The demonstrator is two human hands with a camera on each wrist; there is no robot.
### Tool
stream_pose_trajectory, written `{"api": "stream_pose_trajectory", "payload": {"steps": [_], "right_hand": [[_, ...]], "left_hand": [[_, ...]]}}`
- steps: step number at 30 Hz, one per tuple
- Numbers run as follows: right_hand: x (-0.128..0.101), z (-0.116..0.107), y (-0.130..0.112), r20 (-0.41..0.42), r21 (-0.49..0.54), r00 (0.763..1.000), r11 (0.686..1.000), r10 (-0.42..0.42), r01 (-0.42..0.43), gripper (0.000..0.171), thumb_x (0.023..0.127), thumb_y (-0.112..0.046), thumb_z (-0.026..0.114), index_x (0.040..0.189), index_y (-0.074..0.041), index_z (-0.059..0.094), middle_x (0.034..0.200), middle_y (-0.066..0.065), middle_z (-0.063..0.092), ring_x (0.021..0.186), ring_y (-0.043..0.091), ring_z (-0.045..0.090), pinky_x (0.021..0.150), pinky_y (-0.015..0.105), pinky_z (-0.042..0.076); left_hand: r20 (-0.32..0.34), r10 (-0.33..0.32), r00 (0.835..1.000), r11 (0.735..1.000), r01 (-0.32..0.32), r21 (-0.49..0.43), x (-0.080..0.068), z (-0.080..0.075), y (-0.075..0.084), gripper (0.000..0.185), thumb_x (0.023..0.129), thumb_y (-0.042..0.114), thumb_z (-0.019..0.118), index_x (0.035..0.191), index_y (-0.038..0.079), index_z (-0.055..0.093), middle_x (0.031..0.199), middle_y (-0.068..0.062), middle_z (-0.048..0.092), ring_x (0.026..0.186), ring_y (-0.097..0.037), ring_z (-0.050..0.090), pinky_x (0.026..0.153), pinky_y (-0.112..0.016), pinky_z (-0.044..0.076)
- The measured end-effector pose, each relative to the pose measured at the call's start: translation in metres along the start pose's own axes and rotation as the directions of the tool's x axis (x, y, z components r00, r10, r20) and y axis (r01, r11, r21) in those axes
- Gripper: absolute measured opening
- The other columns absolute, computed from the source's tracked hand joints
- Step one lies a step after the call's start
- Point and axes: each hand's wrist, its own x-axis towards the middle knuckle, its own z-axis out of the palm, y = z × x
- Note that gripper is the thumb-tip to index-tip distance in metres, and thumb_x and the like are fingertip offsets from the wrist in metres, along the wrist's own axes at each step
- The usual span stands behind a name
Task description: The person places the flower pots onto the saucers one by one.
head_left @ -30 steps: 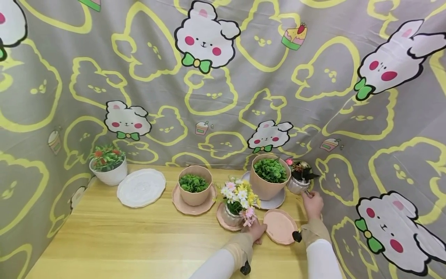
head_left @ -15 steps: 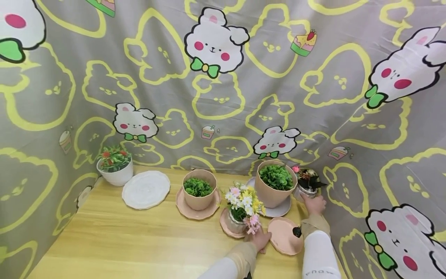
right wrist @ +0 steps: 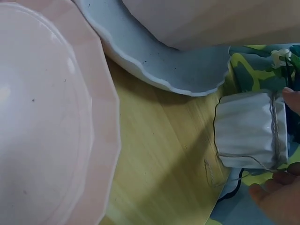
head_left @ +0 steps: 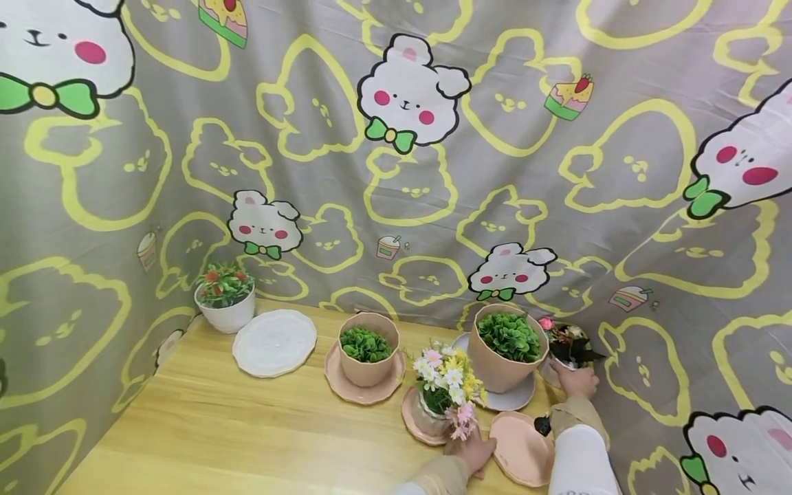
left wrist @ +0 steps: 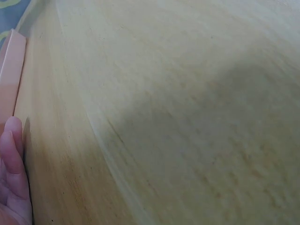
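Pale wood table (head_left: 247, 426) with a row of fake plants, and most pots look sorted already: the small pink pot of green leaves (head_left: 368, 348) and the glass vase of mixed flowers (head_left: 447, 389) each sit on a pink saucer, and the big pink pot (head_left: 506, 347) sits on a grey one. Left to go, I'd say: the empty scalloped pink saucer (head_left: 522, 447) and the little white ribbed pot tied with twine (right wrist: 248, 129), which stands by the curtain just beside the grey saucer. The right hand (head_left: 578, 380) has fingers curled round that pot. The left hand (head_left: 475, 454) rests near the vase's saucer; can't tell its fingers. Compared with a second ago, the right hand has closed in on the pot.
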Motion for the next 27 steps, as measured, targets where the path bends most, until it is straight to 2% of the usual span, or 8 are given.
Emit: {"api": "stream_pose_trajectory", "payload": {"steps": [6,9,13,15,16,20,23,27], "right_hand": [[0.003,-0.003,0.011,0.022,-0.01,0.999,1.0,0.027,-0.027,0.101,0.087,-0.04,0.06,0.14,0.027,0.006,0.137,0.051,0.016,0.128,0.062,0.024,0.11,0.062,0.031],[0.003,-0.003,0.014,0.01,-0.003,1.0,1.0,0.028,-0.028,0.099,0.087,-0.037,0.059,0.139,0.028,0.006,0.136,0.051,0.016,0.127,0.063,0.024,0.109,0.063,0.031],[0.005,-0.004,0.013,0.016,0.003,0.999,1.0,0.03,-0.03,0.096,0.087,-0.037,0.057,0.139,0.028,0.008,0.136,0.052,0.016,0.127,0.064,0.024,0.108,0.063,0.031],[0.007,-0.004,0.013,0.03,-0.028,0.999,0.999,0.04,-0.039,0.094,0.089,-0.037,0.055,0.138,0.029,0.008,0.136,0.052,0.017,0.127,0.063,0.024,0.108,0.063,0.032],[0.009,-0.005,0.015,0.035,-0.045,0.998,0.998,0.044,-0.042,0.093,0.089,-0.037,0.053,0.138,0.029,0.009,0.136,0.052,0.017,0.127,0.063,0.025,0.108,0.062,0.032],[0.014,-0.007,0.017,0.024,-0.142,0.999,0.989,0.034,-0.03,0.088,0.091,-0.037,0.052,0.134,0.031,0.018,0.133,0.052,0.024,0.124,0.061,0.03,0.106,0.061,0.035],[0.014,-0.008,0.017,0.007,-0.165,1.0,0.986,0.009,-0.007,0.086,0.09,-0.037,0.054,0.132,0.032,0.023,0.131,0.052,0.027,0.122,0.061,0.031,0.104,0.062,0.035],[0.013,-0.006,0.017,0.008,-0.117,1.0,0.993,0.011,-0.01,0.092,0.09,-0.039,0.057,0.135,0.03,0.016,0.133,0.052,0.022,0.123,0.063,0.027,0.103,0.065,0.034]], "left_hand": [[-0.017,0.002,1.0,1.0,-0.002,-0.005,-0.008,0.01,0.001,0.032,0.084,0.04,0.066,0.083,0.009,0.058,0.051,-0.012,0.063,0.033,-0.017,0.058,0.061,-0.019,0.052],[-0.033,0.007,0.999,0.999,-0.008,-0.035,-0.011,0.013,0.001,0.037,0.083,0.038,0.067,0.095,0.004,0.058,0.076,-0.022,0.069,0.033,-0.018,0.058,0.052,-0.021,0.051],[-0.05,0.023,0.998,1.0,-0.024,-0.017,-0.012,0.013,-0.001,0.037,0.083,0.04,0.067,0.092,0.005,0.059,0.066,-0.013,0.067,0.029,-0.014,0.054,0.053,-0.02,0.051],[-0.06,0.036,0.998,0.999,-0.036,0.002,-0.011,0.012,-0.002,0.033,0.083,0.041,0.067,0.08,0.009,0.058,0.044,-0.005,0.056,0.029,-0.015,0.054,0.059,-0.018,0.051],[-0.062,0.04,0.997,0.999,-0.039,0.008,-0.011,0.011,-0.002,0.034,0.083,0.041,0.067,0.075,0.01,0.058,0.044,-0.004,0.056,0.03,-0.015,0.053,0.059,-0.019,0.051],[-0.108,0.069,0.992,0.996,-0.061,0.07,-0.011,0.01,0.0,0.034,0.08,0.042,0.069,0.081,0.009,0.061,0.074,-0.008,0.064,0.064,-0.025,0.066,0.067,-0.028,0.053],[-0.132,0.072,0.989,0.992,-0.057,0.112,-0.011,0.01,0.001,0.04,0.078,0.044,0.069,0.093,0.007,0.062,0.098,-0.012,0.062,0.086,-0.029,0.063,0.074,-0.035,0.054],[-0.132,0.066,0.989,0.992,-0.051,0.113,-0.01,0.009,0.001,0.049,0.077,0.043,0.069,0.106,0.004,0.063,0.117,-0.017,0.06,0.095,-0.033,0.063,0.077,-0.037,0.054]]}}
